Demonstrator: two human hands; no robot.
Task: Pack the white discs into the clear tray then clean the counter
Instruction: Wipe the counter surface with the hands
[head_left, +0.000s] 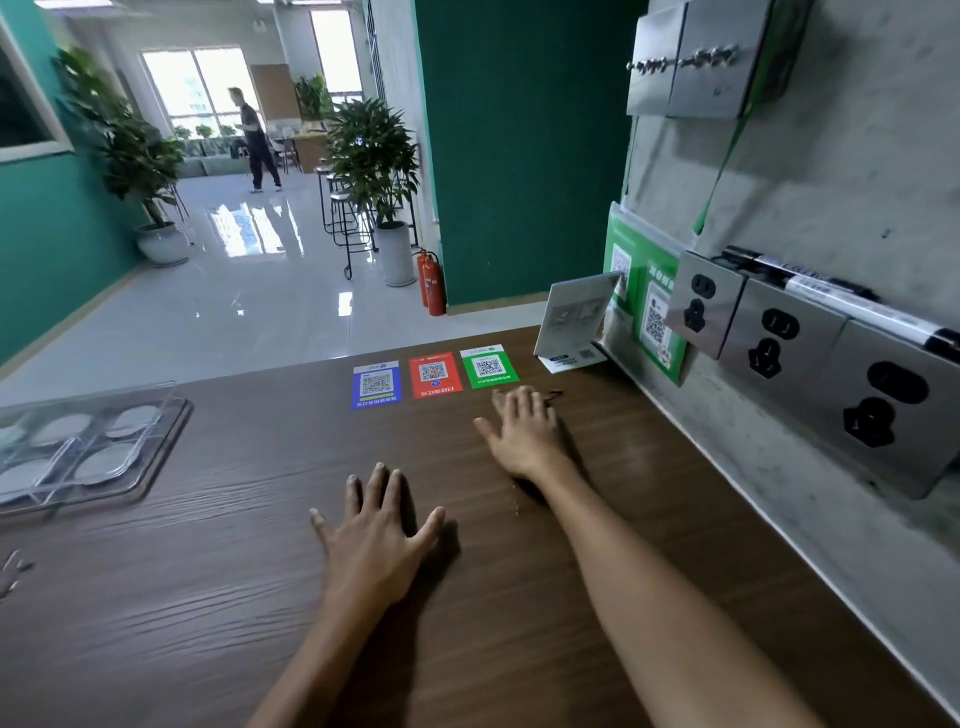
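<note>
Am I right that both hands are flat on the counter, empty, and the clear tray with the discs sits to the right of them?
Not quite. The head view shows the clear tray to the left of the hands. The rest holds: left hand and right hand lie flat and empty on the counter.

The dark wood-grain counter (208, 597) carries the clear plastic tray (156, 467) at far left, white round discs (101, 462) in its compartments. Three QR-code cards (434, 375) lie at the far edge, right of the tray. Steel wall sockets (779, 338) stand right of the counter.

White discs (96, 465) apparently inside clear tray (156, 462)
</note>
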